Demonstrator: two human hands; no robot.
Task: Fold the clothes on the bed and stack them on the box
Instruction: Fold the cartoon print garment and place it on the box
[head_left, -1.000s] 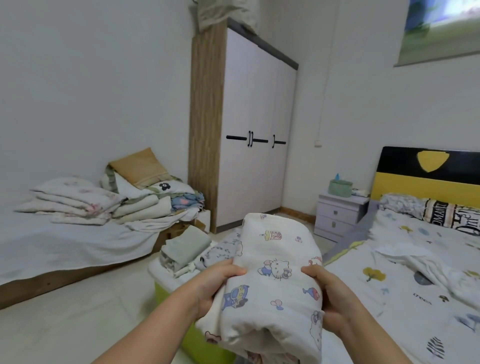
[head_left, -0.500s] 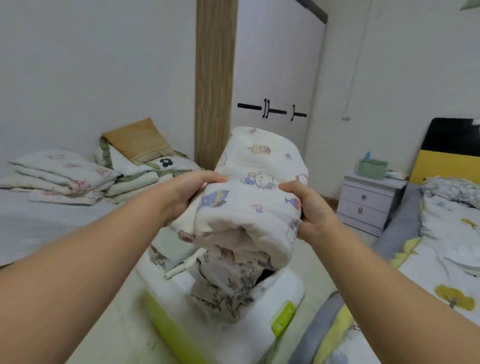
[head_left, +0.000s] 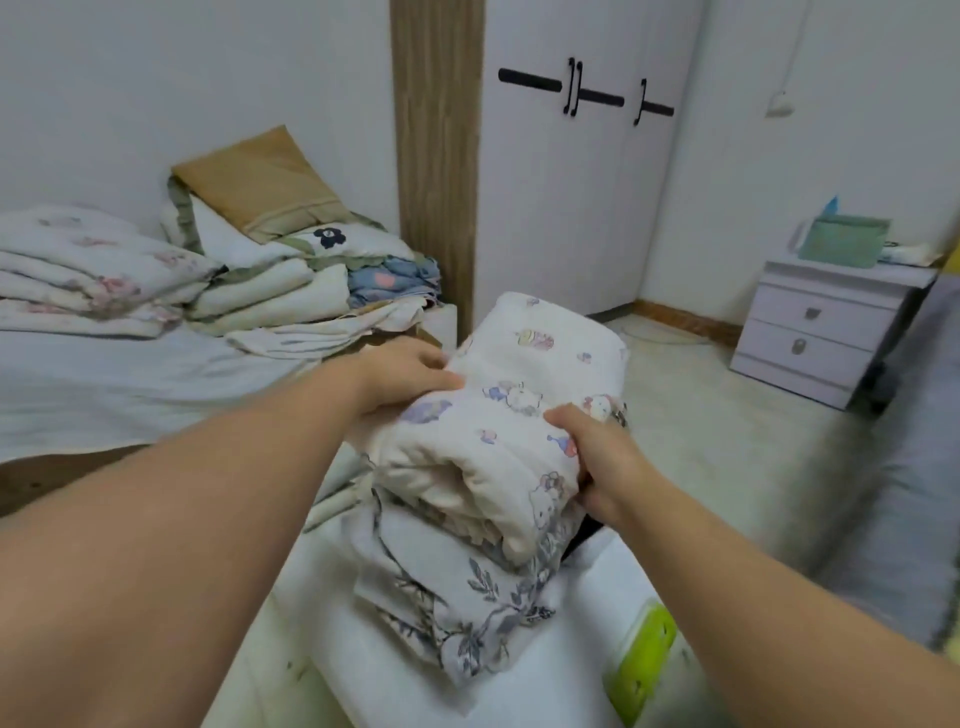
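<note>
Head view: the left hand (head_left: 402, 376) has its fingers (head_left: 439, 382) curled onto the left edge of a folded cartoon blanket (head_left: 511, 415), and the right hand (head_left: 597, 460) grips the right edge, thumb on top and fingers tucked under. One hand on each side keeps the soft bundle from falling open while it goes down flat. The blanket sits in the middle of the frame, on top of a folded flower-print cloth (head_left: 467, 608). That cloth lies on the white box (head_left: 363, 675) with a green latch (head_left: 644, 660), at the bottom of the frame. So the pile is growing on the box, as the job asks. At the left of the frame, more folded bedding (head_left: 104, 275) and a brown pillow (head_left: 260, 182) rest on a bed (head_left: 130, 384). A white wardrobe (head_left: 561, 182) stands at the top middle, and a small nightstand (head_left: 826, 332) at the right holds a green tissue box (head_left: 841, 241). The blanket shows little cartoon animals, but I can read no words or labels anywhere.
</note>
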